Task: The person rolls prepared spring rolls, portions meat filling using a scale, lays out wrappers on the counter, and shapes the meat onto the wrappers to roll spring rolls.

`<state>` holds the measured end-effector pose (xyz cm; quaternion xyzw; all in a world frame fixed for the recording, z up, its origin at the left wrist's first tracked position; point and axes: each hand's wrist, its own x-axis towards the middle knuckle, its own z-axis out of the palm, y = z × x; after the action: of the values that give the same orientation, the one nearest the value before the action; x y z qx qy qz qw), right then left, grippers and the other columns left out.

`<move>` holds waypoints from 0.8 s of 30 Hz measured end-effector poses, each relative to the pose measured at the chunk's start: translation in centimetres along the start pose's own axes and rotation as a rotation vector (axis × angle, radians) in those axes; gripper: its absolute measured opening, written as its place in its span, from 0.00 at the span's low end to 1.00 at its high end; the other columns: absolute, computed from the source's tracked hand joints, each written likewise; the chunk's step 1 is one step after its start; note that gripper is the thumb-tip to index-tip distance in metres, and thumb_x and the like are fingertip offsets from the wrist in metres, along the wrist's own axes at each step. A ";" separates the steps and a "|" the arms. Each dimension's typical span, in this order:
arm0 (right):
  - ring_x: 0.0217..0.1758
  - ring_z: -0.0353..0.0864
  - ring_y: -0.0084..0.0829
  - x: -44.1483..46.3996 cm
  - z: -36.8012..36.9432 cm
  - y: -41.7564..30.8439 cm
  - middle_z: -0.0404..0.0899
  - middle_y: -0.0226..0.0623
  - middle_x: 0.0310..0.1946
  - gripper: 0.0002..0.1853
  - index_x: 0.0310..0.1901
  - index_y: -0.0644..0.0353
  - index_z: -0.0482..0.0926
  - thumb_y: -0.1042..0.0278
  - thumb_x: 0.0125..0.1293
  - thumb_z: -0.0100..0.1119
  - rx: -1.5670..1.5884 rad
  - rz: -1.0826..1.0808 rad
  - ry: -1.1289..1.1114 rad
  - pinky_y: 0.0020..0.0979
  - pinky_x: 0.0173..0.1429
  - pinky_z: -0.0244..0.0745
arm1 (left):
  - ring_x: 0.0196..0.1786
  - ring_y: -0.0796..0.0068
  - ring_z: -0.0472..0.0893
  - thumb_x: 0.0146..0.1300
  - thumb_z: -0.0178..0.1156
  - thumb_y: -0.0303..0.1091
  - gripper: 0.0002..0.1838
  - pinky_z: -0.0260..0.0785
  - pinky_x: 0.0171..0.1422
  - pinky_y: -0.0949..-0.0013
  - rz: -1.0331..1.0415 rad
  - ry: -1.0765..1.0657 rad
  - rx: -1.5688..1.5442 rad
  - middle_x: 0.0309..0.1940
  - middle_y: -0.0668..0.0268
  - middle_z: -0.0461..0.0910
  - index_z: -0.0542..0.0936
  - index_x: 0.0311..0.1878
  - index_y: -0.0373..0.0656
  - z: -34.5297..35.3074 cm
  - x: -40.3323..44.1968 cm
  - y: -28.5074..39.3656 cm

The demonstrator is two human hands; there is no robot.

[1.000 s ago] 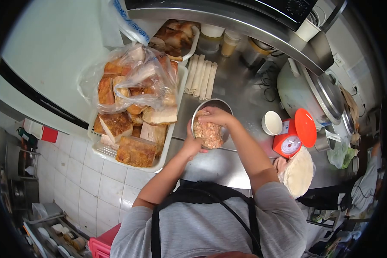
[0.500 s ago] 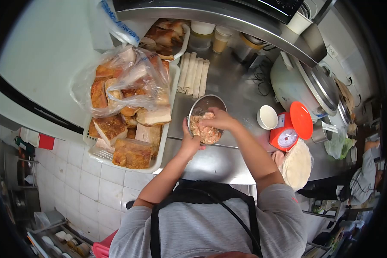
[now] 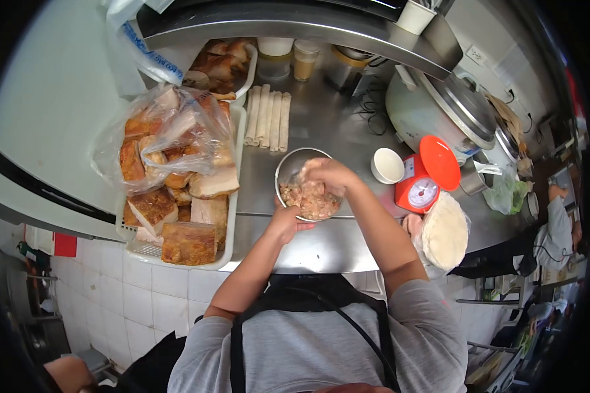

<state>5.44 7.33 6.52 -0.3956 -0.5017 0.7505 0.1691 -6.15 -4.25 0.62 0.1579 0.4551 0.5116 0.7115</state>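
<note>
A round metal bowl (image 3: 287, 165) of pale pink minced meat (image 3: 311, 200) stands near the front of the steel counter. My left hand (image 3: 286, 223) grips the near-left side of its rim, thumb up along the wall. Inside the bowl, my right hand (image 3: 330, 175) is curled over the meat with some of it at the fingers; the fingertips are partly hidden. Several rolled wrappers (image 3: 267, 118) lie side by side just beyond the bowl. Right of it are a white bowl (image 3: 387, 166) and a red dial scale (image 3: 418, 186).
Left of me a white basket (image 3: 226, 254) holds roasted pork chunks (image 3: 189, 242), partly under a plastic bag. A stack of round wrappers (image 3: 445, 230) sits at the right front edge, a large cooker (image 3: 416, 105) behind. Another person's arm (image 3: 70, 374) shows at lower left.
My right hand has turned and curled more over the meat. The camera view has shifted, moving the counter items leftward. Another person has come into view at lower left.
</note>
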 end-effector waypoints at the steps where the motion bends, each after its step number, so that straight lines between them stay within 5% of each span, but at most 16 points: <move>1: 0.38 0.80 0.30 -0.8 -0.4 -0.7 0.77 0.36 0.35 0.12 0.41 0.60 0.73 0.77 0.53 0.55 0.160 0.019 0.004 0.32 0.39 0.78 | 0.41 0.54 0.80 0.54 0.44 0.19 0.33 0.78 0.34 0.62 0.002 0.001 -0.028 0.49 0.49 0.72 0.49 0.64 0.45 0.2 0.0 -0.4; 8: 0.33 0.76 0.27 -7.5 -8.6 -4.6 0.76 0.34 0.34 0.08 0.37 0.55 0.73 0.76 0.54 0.54 0.387 -0.196 -0.072 0.29 0.32 0.72 | 0.42 0.54 0.80 0.54 0.44 0.22 0.25 0.78 0.36 0.62 0.033 -0.061 -0.010 0.47 0.48 0.74 0.61 0.59 0.35 0.6 0.3 -2.1; 9: 0.28 0.72 0.22 -9.4 -10.0 -5.7 0.73 0.30 0.29 0.07 0.34 0.53 0.72 0.75 0.54 0.54 0.312 -0.284 -0.013 0.25 0.29 0.67 | 0.42 0.54 0.80 0.55 0.44 0.23 0.25 0.78 0.36 0.63 0.026 -0.060 -0.003 0.47 0.48 0.74 0.61 0.59 0.34 0.3 0.5 -2.4; 10: 0.35 0.76 0.25 -11.7 -12.3 -7.0 0.76 0.33 0.35 0.14 0.42 0.58 0.72 0.74 0.52 0.53 0.098 -0.280 0.123 0.30 0.37 0.73 | 0.42 0.53 0.80 0.55 0.43 0.24 0.25 0.78 0.36 0.63 0.020 -0.052 0.003 0.47 0.47 0.74 0.61 0.58 0.32 -0.2 1.0 -2.9; 12: 0.26 0.71 0.19 -15.4 -15.1 -8.2 0.74 0.28 0.28 0.10 0.38 0.57 0.72 0.74 0.51 0.53 -0.099 -0.293 0.410 0.20 0.28 0.65 | 0.41 0.54 0.80 0.55 0.43 0.23 0.26 0.78 0.35 0.63 0.000 -0.055 -0.017 0.47 0.47 0.74 0.59 0.59 0.33 -0.9 1.9 -3.2; 16: 0.22 0.72 0.20 -16.6 -24.2 -5.6 0.75 0.31 0.25 0.16 0.41 0.64 0.72 0.78 0.48 0.57 -0.496 -0.248 0.748 0.22 0.24 0.65 | 0.39 0.53 0.80 0.53 0.42 0.21 0.29 0.78 0.32 0.64 0.027 -0.060 -0.010 0.47 0.47 0.73 0.54 0.62 0.37 -0.1 1.3 -3.4; 19: 0.24 0.75 0.25 -16.7 -25.9 -3.9 0.77 0.37 0.26 0.16 0.38 0.66 0.74 0.70 0.47 0.65 -0.667 -0.318 0.890 0.25 0.27 0.69 | 0.39 0.53 0.80 0.55 0.42 0.25 0.25 0.78 0.34 0.65 0.132 0.006 0.111 0.46 0.46 0.74 0.59 0.59 0.29 2.5 -0.1 -3.5; 24: 0.33 0.77 0.38 -16.6 -26.7 -2.2 0.77 0.44 0.31 0.15 0.34 0.63 0.77 0.63 0.48 0.66 -1.132 -0.311 1.030 0.34 0.38 0.73 | 0.39 0.52 0.80 0.56 0.40 0.23 0.26 0.78 0.34 0.64 0.029 -0.007 -0.019 0.46 0.46 0.73 0.56 0.61 0.33 3.0 0.5 -5.4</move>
<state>35.99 14.06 10.58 -0.6453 -0.7162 0.0696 0.2566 -0.57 -5.40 -1.76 0.1595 0.4453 0.5257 0.7070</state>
